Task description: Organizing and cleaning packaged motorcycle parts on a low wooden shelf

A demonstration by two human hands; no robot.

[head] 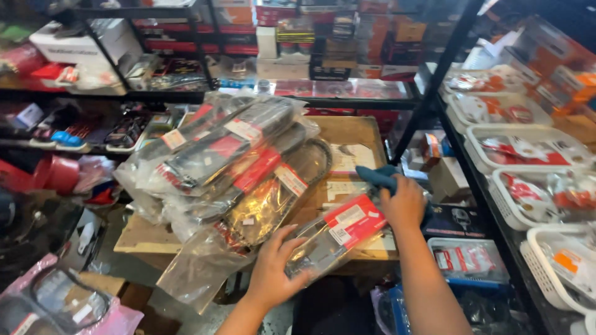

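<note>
Low in the middle of the frame, the left hand (273, 273) is gripping the near end of a bagged belt (338, 236), thumb on top and fingers curled under the plastic. That bag, clear with a red label, is lying at the near right edge of a wooden table (139, 239), partly hanging over it. Just right of centre, the right hand (403, 203) is pressing a blue cloth (377, 177) against the far end of the same bag, fingers closed over the cloth. Left of centre, a pile of bags (230, 161) is covering most of the table, each one holding a black belt with red and white labels; the pile is touching the held bag. Along the right edge, white baskets (528, 142) of packaged parts are sitting on a black rack. Across the top, shelves (248, 96) are carrying boxes. At lower left, a pink bag (118, 319) is lying low beside the table.
</note>
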